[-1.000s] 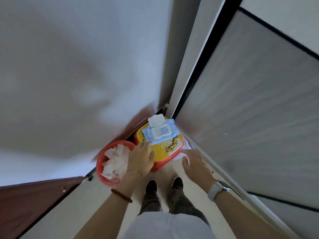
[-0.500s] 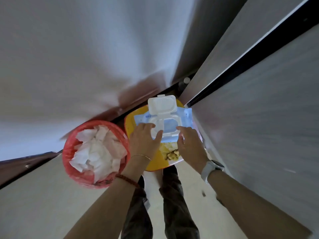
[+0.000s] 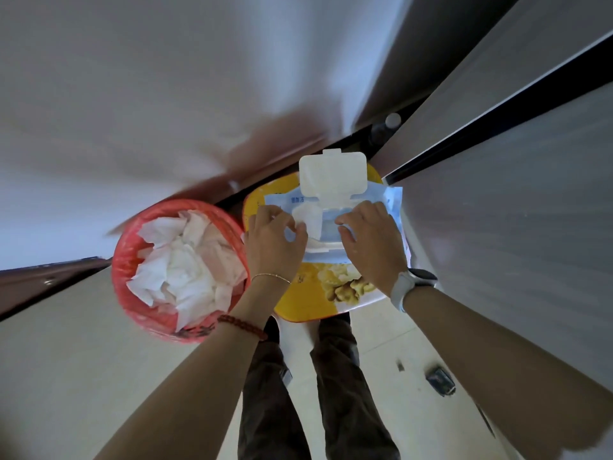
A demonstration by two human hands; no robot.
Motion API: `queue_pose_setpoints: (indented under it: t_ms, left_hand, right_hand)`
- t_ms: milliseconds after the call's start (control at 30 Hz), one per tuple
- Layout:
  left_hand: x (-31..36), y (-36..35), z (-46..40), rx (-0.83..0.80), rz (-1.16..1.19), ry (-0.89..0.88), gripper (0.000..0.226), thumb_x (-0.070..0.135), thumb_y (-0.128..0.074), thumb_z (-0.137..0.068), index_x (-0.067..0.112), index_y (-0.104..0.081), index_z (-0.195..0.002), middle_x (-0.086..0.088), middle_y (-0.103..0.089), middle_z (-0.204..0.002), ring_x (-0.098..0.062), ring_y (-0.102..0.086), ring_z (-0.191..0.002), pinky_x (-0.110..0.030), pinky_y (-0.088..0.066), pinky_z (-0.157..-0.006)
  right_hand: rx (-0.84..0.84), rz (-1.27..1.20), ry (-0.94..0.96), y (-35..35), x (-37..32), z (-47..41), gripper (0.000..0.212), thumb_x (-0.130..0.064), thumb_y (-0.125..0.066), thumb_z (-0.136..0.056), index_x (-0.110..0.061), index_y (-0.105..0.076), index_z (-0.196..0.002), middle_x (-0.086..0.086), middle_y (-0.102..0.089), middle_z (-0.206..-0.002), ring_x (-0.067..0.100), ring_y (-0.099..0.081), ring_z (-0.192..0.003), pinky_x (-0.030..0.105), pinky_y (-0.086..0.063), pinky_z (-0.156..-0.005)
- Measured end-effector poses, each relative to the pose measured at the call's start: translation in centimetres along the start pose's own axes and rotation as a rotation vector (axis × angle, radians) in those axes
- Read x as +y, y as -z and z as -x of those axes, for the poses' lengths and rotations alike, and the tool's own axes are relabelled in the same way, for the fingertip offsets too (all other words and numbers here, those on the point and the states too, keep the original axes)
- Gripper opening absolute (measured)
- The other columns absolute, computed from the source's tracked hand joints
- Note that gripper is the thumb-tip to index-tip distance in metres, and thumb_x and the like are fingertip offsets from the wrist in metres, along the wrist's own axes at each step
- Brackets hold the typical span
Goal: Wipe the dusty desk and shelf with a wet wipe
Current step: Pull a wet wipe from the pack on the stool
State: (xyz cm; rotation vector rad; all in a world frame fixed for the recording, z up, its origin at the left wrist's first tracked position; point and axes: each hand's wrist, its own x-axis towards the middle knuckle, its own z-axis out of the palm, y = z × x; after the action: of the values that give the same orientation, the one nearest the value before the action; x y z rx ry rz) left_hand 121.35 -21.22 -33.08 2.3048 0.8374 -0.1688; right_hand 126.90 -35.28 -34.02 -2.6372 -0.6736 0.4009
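Standing over the scene, the person is showing dark trousers nearest, with both forearms reaching forward past them. Just beyond, the left hand is curling its thumb and fingers onto the white wet wipe poking from the dispenser opening, apparently pinching it, while the right hand is pressing bent fingers down on the blue wipe pack beside that opening, steadying it. Under both hands the pack is lying on a yellow tin. Left of the left hand, a red bin is holding crumpled white tissues. Beyond the fingers the pack's white lid is standing flipped open. Judging by this, the task is only beginning: a wipe is being drawn, and desk and shelf are both remaining to be wiped
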Motion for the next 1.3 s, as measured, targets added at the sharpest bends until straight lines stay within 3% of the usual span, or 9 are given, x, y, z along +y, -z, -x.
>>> queue_pose_setpoints:
  t_ms: [100,167,300,467,533,633,1033,1133,1300]
  left_hand:
    - [-0.3,-0.4,0.0,0.016,-0.007,-0.012,0.015,0.013,-0.063,-0.079,0.003,-0.058,-0.069,-0.014,-0.058,-0.101,-0.033,-0.051,-0.095,-0.04,-0.04,-0.081]
    - [-0.3,-0.6,0.1,0.028,-0.024,-0.002,0.013,0.013,-0.063,-0.079,0.005,-0.058,-0.071,-0.011,-0.058,-0.103,-0.031,-0.051,-0.099,-0.038,-0.036,-0.084]
    - [-0.1,-0.9,0.2,0.048,-0.075,-0.025,0.011,0.014,-0.062,-0.078,0.007,-0.056,-0.073,-0.008,-0.058,-0.105,-0.029,-0.05,-0.101,-0.037,-0.032,-0.084]
    - [0.0,-1.1,0.1,0.051,-0.061,-0.052,0.01,0.011,-0.063,-0.078,0.006,-0.056,-0.074,-0.01,-0.057,-0.11,-0.03,-0.051,-0.104,-0.037,-0.035,-0.085]
    - [0.0,-1.2,0.1,0.04,-0.056,-0.044,0.01,0.012,-0.062,-0.079,0.007,-0.055,-0.074,-0.009,-0.056,-0.111,-0.028,-0.051,-0.106,-0.037,-0.034,-0.085]
    - [-0.2,-1.3,0.0,0.038,-0.054,-0.041,0.01,0.013,-0.062,-0.08,0.008,-0.055,-0.074,-0.008,-0.056,-0.112,-0.027,-0.051,-0.106,-0.037,-0.034,-0.086]
    - [-0.5,-1.7,0.0,0.048,-0.045,-0.021,0.01,0.014,-0.061,-0.08,0.008,-0.055,-0.076,-0.006,-0.055,-0.109,-0.023,-0.052,-0.105,-0.035,-0.031,-0.087]
    - [-0.3,-1.6,0.1,0.048,-0.028,-0.011,0.009,0.014,-0.061,-0.081,0.009,-0.055,-0.076,-0.005,-0.055,-0.108,-0.021,-0.052,-0.104,-0.033,-0.028,-0.088]
    - [0.1,-1.3,0.0,0.038,-0.083,-0.001,0.009,0.016,-0.059,-0.083,0.008,-0.055,-0.079,-0.005,-0.052,-0.11,-0.022,-0.05,-0.104,-0.029,-0.024,-0.087]
  right_hand:
    - [0.03,0.135,0.067,-0.5,0.4,-0.4,0.022,-0.02,-0.044,-0.083,-0.011,-0.064,-0.078,0.01,-0.057,-0.076,0.032,-0.053,-0.067,0.035,-0.04,-0.052]
    - [0.017,0.197,0.072,-0.7,0.4,-0.5,0.01,-0.018,-0.058,-0.08,-0.01,-0.064,-0.082,0.01,-0.059,-0.081,0.032,-0.054,-0.067,0.035,-0.042,-0.053]
    - [0.024,0.233,0.086,-1.2,0.4,-0.9,0.014,-0.016,-0.067,-0.076,-0.008,-0.061,-0.085,0.01,-0.06,-0.084,0.031,-0.054,-0.068,0.038,-0.042,-0.056]
    - [0.082,0.236,0.213,-1.7,1.3,-0.6,0.018,-0.019,-0.045,-0.082,-0.01,-0.058,-0.073,0.008,-0.058,-0.078,0.028,-0.053,-0.066,0.034,-0.038,-0.058]
    - [0.071,0.258,0.212,-1.8,1.6,-0.5,0.007,-0.014,-0.06,-0.079,-0.01,-0.059,-0.073,0.008,-0.059,-0.077,0.029,-0.054,-0.067,0.034,-0.039,-0.059]
    - [0.039,0.315,0.182,-2.1,1.7,-0.6,0.014,-0.012,-0.072,-0.071,-0.011,-0.059,-0.072,0.006,-0.059,-0.075,0.027,-0.054,-0.067,0.034,-0.04,-0.059]
    - [0.008,0.461,0.133,-2.5,1.0,-1.4,0.019,-0.01,-0.071,-0.066,-0.012,-0.053,-0.066,0.006,-0.052,-0.068,0.025,-0.051,-0.063,0.035,-0.04,-0.057]
    - [-0.001,0.335,0.118,-2.2,1.2,-1.4,0.018,-0.003,-0.069,-0.065,-0.01,-0.053,-0.068,0.008,-0.052,-0.069,0.028,-0.051,-0.063,0.036,-0.037,-0.057]
    - [-0.015,-0.233,0.134,0.3,1.2,-0.8,0.008,0.0,-0.045,-0.079,-0.004,-0.049,-0.074,0.01,-0.047,-0.075,0.029,-0.045,-0.068,0.039,-0.036,-0.058]
